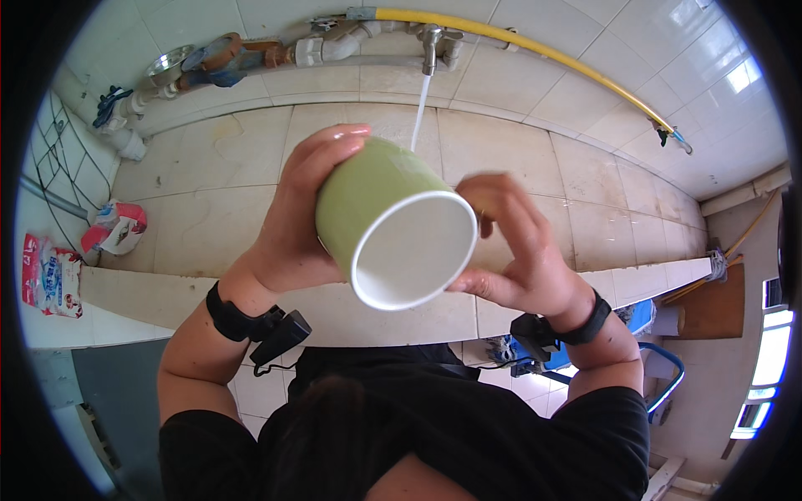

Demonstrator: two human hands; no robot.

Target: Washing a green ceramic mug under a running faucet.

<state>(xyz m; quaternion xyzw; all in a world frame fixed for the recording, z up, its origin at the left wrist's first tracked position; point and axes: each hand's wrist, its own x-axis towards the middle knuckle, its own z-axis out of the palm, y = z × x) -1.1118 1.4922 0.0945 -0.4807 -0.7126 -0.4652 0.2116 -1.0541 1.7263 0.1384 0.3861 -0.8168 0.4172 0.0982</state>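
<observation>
A person stands at a tiled wash trough, seen from above their head; both bare hands are raised in front of them, closed around a green cup with a white inside. The cup is tipped on its side, its open mouth facing back toward the person and its base pointing toward the wall; it is held in the air above the trough, between the two hands, just in front of a thin stream of water. The left hand wraps the cup's outer wall from the left, fingers curled over the top near the base; the right hand grips it from the right, its fingers bent at the rim; the two hands are apart from each other, with the cup between them. Each wrist wears a black strap carrying a small black device.

The water falls from a metal tap fixed to grey pipes along the white tiled wall; a yellow hose runs off to the right from the pipes. At the far left, on the ledge of the trough, lie a red and white bag and a crumpled red and white packet. A blue frame shows at the lower right, beyond the person's right arm.
</observation>
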